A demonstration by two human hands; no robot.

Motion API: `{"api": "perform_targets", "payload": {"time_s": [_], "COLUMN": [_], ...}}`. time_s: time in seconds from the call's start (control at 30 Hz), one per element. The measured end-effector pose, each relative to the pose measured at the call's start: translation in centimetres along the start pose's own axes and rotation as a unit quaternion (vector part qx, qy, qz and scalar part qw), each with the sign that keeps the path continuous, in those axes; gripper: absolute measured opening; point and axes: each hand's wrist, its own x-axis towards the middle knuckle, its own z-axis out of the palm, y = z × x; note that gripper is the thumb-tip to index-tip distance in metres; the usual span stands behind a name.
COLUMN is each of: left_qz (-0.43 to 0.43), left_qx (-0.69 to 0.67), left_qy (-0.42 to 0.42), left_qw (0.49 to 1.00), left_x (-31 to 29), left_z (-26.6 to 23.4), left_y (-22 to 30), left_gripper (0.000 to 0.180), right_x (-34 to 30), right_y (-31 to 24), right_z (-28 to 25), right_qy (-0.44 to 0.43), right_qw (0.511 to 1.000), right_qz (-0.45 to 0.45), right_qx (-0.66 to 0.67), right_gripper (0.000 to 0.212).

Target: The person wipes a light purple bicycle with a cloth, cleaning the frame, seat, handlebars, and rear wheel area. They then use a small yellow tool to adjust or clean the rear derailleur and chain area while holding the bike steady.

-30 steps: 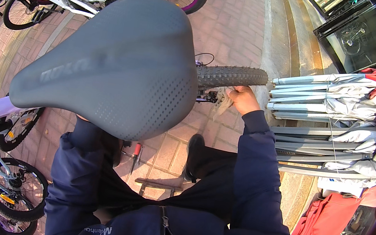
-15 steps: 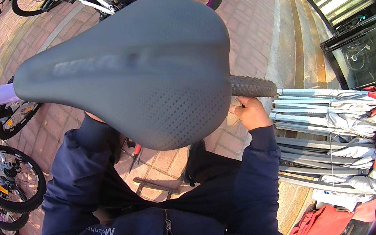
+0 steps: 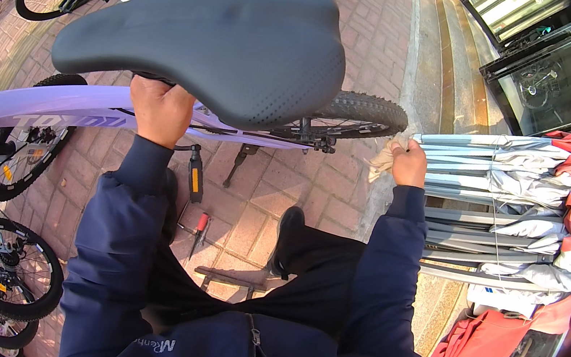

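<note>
A black bicycle saddle (image 3: 210, 36) fills the upper middle, above a lilac bicycle frame (image 3: 56, 99). My left hand (image 3: 161, 110) is closed at the saddle's near edge, its fingertips hidden underneath. To the right, my right hand (image 3: 410, 164) pinches a crumpled beige cloth (image 3: 382, 161), just beyond the knobbly rear tyre (image 3: 375, 112). A pedal (image 3: 195, 179) with an orange reflector and a kickstand (image 3: 238, 164) show below the frame.
A red-handled screwdriver (image 3: 202, 224) lies on the brick paving near my feet, by a low stool-like bar (image 3: 231, 278). Other bicycles (image 3: 14, 268) stand at left and top left. Bundled poles (image 3: 484, 166) with red and grey fabric lie at right, near glass doors (image 3: 550, 84).
The saddle has shifted up and away, uncovering the lilac frame, rear wheel and my left hand. My right hand has moved slightly right, away from the tyre, with the cloth.
</note>
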Motion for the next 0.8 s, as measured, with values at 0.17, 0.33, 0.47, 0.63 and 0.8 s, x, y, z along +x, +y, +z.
{"api": "perform_targets", "payload": {"time_s": [0.17, 0.33, 0.47, 0.63, 0.8], "left_qz": [-0.078, -0.123, -0.149, -0.312, -0.351], "left_qx": [-0.107, -0.164, -0.210, -0.144, -0.318], "left_qy": [-0.033, -0.026, 0.095, 0.386, 0.362], "left_qw": [0.991, 0.978, 0.962, 0.856, 0.803], "left_x": [1.9, 1.8, 0.4, 0.4, 2.2], "left_z": [1.5, 1.5, 0.4, -4.4, -8.0], "left_y": [-0.4, -0.6, -1.1, -3.4, -6.2], "left_gripper": [0.013, 0.022, 0.021, 0.021, 0.032], "right_x": [-1.0, -1.5, -1.4, -1.1, -1.4], "right_y": [-4.2, -6.5, -7.4, -7.1, -8.0], "right_z": [2.3, 2.4, 2.8, 3.6, 4.7], "right_qy": [-0.119, -0.088, -0.063, -0.026, -0.079], "right_qw": [0.950, 0.956, 0.948, 0.965, 0.953], "right_qz": [-0.001, -0.010, -0.005, -0.018, -0.018], "right_qx": [0.289, 0.279, 0.311, 0.261, 0.292], "right_gripper": [0.017, 0.029, 0.027, 0.024, 0.028]}}
